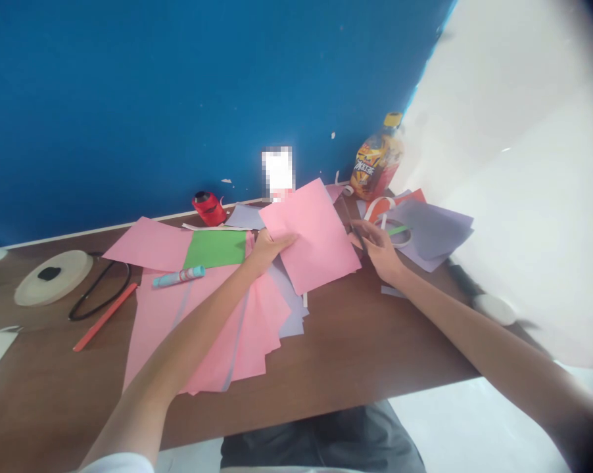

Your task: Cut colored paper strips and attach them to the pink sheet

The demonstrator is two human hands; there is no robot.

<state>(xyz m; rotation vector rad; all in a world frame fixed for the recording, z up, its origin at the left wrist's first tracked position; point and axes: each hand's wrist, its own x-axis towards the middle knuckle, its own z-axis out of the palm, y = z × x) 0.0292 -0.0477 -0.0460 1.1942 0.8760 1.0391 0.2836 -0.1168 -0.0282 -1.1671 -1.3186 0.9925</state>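
Nearest the lower edge of the frame, a fan of pink sheets (212, 328) lies spread on the brown counter (355, 355), with a few lilac sheets slipped between them. Just above, at mid-frame, the left hand (267, 251) has its fingers (285, 240) pinched on the left edge of a single pink sheet (316, 235), lifted and tilted off the pile. The right hand (379, 249) comes in at that sheet's right edge; its fingers look closed round something thin and dark, perhaps scissors, but it is too blurred to be sure.

If a cut is in hand, I would judge it goes best with the left hand keeping the sheet taut and flat, gripping close to the line, and turning the paper rather than twisting the right wrist. The lifted sheet should be kept free of the stack beneath, so that only one layer is caught.

Left of the hands lie a green sheet (216, 248) and a pale blue glue stick (179, 276). Farther left are an orange strip (105, 316), a black cord (99, 289) and a round disc (54, 277). Right of the hands sits a heap of lilac paper (432, 231). Against the blue wall (178, 85) at the back stand a red tape dispenser (208, 207) and a drink bottle (378, 161).
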